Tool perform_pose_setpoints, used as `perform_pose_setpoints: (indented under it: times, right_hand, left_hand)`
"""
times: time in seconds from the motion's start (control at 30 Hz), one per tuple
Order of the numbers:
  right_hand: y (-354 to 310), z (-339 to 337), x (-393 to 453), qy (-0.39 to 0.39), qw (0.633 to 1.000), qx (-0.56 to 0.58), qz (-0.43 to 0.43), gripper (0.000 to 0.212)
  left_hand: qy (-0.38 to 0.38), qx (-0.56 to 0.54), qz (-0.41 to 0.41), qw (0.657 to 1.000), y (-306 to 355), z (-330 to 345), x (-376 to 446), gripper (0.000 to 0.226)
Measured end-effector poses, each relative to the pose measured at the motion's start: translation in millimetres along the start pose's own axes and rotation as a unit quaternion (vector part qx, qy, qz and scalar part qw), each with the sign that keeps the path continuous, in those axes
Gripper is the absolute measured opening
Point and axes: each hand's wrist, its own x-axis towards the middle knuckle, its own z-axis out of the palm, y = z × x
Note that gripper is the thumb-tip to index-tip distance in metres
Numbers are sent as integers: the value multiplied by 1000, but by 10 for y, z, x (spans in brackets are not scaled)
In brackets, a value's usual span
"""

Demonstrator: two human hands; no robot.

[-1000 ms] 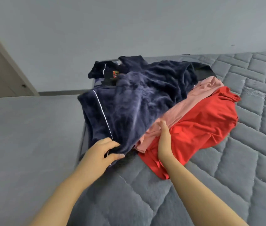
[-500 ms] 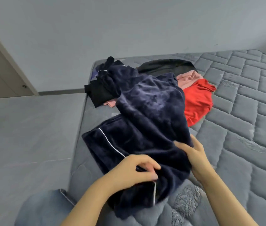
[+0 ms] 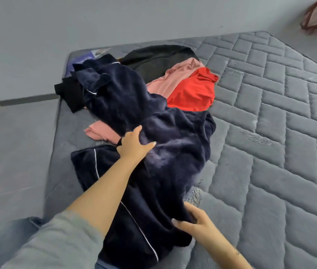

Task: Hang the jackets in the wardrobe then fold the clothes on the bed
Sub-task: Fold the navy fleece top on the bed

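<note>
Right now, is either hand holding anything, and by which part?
Both hold the navy velvet garment: the left hand grips a bunch of cloth at its middle, the right hand pinches its near edge.

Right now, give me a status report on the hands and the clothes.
Left hand grips navy velvet garment mid-cloth. Right hand pinches its near edge. Red and pink clothes unfolded behind.
</note>
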Motion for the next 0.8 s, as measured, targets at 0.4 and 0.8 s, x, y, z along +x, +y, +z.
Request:
perform_pose_setpoints:
  times: [0.4,0.8]
  right_hand:
    - [-598,-585,824,187,977,71,-70,58]
    - [-567,277,580,93,927,-173,-319,12]
  left_hand:
    - [-140,193,47,970,-398,-579,-727,14]
    - [-171,30,237,956,341,-735,4,52]
